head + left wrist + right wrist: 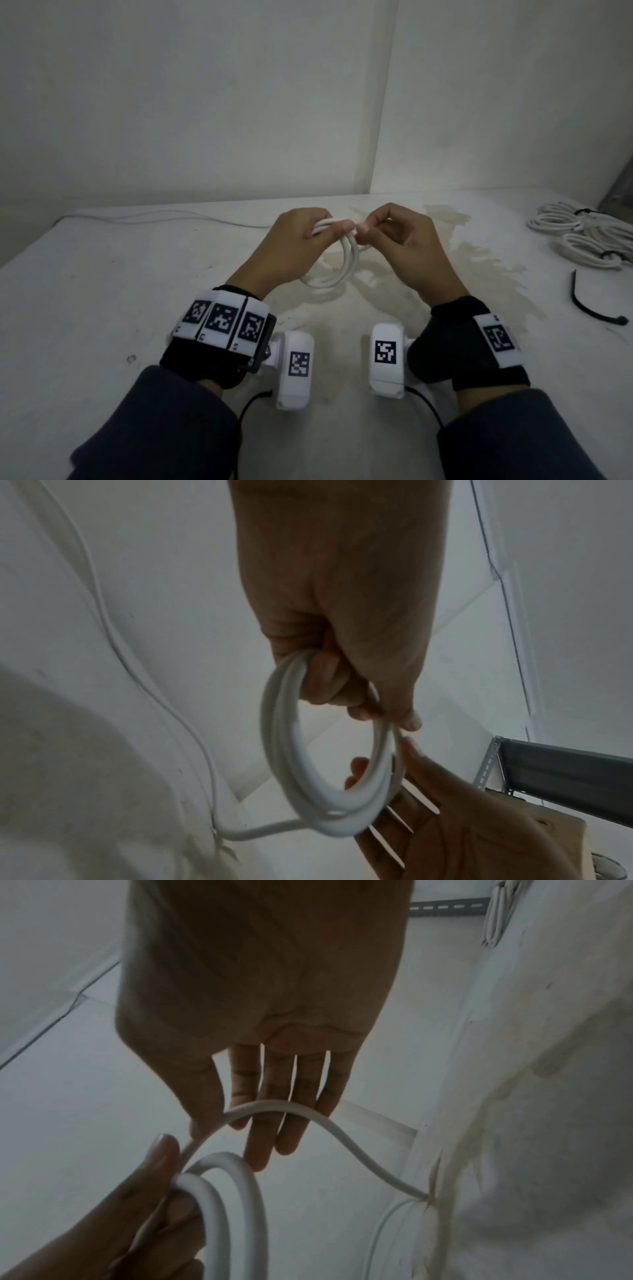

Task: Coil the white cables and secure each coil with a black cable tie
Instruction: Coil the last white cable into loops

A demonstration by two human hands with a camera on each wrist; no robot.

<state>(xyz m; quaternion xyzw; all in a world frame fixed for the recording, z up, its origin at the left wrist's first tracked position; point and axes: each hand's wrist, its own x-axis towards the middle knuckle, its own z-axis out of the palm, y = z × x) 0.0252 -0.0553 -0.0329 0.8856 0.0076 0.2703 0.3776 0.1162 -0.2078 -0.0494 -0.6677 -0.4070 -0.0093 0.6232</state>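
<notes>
- One white cable coil (337,263) hangs below the left hand (294,240), whose grip curls round its top.
- Right hand (404,240) pinches the loose strand (342,1131) beside it.
- One black cable tie (592,305) lies near the worktop's (102,308) right edge.

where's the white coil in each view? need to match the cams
Head: coil at centre, hanging from the left hand, above the table.
Left wrist: coil at centre, below the left hand's grip.
Right wrist: coil at lower left; its loose strand lies across the right hand's fingers.
Shared landmark: the left thumb pressing on the coil.
</notes>
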